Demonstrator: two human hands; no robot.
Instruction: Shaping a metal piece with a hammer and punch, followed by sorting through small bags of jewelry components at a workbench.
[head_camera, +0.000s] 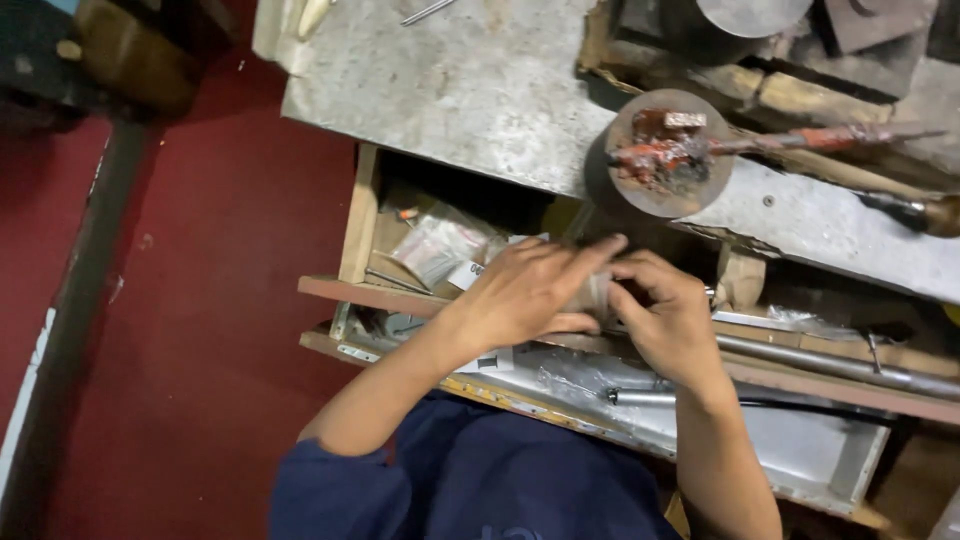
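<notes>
My left hand (528, 290) and my right hand (667, 318) meet above an open wooden drawer (358, 215). Between them they pinch a small pale object (598, 296), mostly hidden by my fingers; I cannot tell what it is. The left fingers stretch over it from above, and the right hand's fingers curl against it from the right. Small clear plastic bags (442, 243) lie in the drawer just left of my hands.
A grey metal worktop (470, 85) spans the top. On it a round metal disc (668, 152) carries rusty red parts, with a long rusty tool (830, 138) beside. A lower metal tray (800, 445) holds a steel rod (640, 397). Red floor (200, 300) lies to the left.
</notes>
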